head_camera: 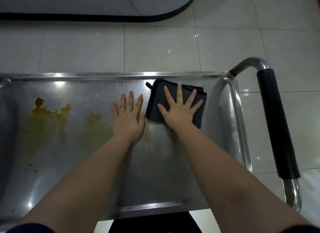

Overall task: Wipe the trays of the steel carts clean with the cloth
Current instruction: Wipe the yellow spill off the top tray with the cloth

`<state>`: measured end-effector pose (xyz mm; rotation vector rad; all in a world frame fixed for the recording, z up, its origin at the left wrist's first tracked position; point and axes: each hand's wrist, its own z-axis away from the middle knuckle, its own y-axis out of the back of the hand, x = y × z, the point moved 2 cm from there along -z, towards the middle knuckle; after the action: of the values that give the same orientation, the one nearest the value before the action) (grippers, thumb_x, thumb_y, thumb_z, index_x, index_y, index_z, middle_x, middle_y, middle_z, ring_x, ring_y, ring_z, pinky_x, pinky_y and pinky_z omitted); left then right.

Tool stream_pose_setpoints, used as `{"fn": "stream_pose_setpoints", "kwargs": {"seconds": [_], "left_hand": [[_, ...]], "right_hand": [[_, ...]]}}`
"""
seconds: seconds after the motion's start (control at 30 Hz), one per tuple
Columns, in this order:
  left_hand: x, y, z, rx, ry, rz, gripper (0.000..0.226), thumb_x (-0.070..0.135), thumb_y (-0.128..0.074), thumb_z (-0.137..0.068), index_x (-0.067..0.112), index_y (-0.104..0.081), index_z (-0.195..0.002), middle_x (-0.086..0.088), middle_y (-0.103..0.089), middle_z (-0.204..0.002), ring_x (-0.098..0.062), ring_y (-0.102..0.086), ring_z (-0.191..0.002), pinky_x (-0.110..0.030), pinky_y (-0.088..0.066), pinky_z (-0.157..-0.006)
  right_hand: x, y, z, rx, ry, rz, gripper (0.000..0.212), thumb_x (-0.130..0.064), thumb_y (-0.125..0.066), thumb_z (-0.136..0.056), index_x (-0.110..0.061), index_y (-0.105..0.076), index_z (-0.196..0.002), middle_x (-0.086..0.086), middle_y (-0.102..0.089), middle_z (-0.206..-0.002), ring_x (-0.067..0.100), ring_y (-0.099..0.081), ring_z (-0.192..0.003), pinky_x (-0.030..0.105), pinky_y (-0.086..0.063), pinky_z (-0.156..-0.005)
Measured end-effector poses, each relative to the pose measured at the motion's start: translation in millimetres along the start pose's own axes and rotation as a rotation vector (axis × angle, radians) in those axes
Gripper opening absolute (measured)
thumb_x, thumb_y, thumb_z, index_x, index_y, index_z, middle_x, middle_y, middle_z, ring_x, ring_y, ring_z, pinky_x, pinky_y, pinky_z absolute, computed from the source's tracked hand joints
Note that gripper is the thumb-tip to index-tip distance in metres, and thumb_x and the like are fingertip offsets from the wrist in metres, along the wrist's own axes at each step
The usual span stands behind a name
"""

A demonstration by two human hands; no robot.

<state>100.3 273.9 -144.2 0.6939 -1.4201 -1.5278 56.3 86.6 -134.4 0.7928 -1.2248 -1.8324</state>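
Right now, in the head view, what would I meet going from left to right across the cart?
yellow-brown stain → left hand → dark cloth pressed under the right hand → right rim of the tray → black-gripped cart handle

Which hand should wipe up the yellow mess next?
Probably the right hand: it presses flat on the cloth. The left hand is nearer the yellow stain but lies bare on the tray.

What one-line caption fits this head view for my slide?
Right hand presses a folded dark cloth on the steel tray; left hand flat beside it, yellow stains to its left.
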Motion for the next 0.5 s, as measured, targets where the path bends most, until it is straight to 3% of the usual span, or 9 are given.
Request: {"fn": "stream_pose_setpoints", "kwargs": {"seconds": [0.23,0.5], "left_hand": [[-3,-2,-1,-0.017,-0.003,0.008,0.064,0.054,-0.013,-0.096,0.034,0.000,-0.155,0.000,0.004,-0.164,-0.025,0.009,-0.150,-0.057,0.010,-0.117],[-4,-7,-3,-0.010,-0.024,-0.024,0.063,0.054,-0.013,-0.098,0.036,0.005,-0.155,-0.001,0.005,-0.164,-0.025,0.010,-0.150,-0.057,0.010,-0.116]], "right_hand": [[-2,12,-25,0.039,0.109,0.021,0.073,-0.082,-0.008,-0.081,-0.055,0.011,-0.147,-0.011,0.014,-0.163,0.048,0.023,-0.142,0.071,0.018,-0.104],[144,31,-43,0.032,-0.129,0.005,0.079,-0.090,-0.004,-0.074,-0.058,0.013,-0.144,-0.016,0.014,-0.162,0.038,0.018,-0.147,0.062,0.011,-0.114]]}}
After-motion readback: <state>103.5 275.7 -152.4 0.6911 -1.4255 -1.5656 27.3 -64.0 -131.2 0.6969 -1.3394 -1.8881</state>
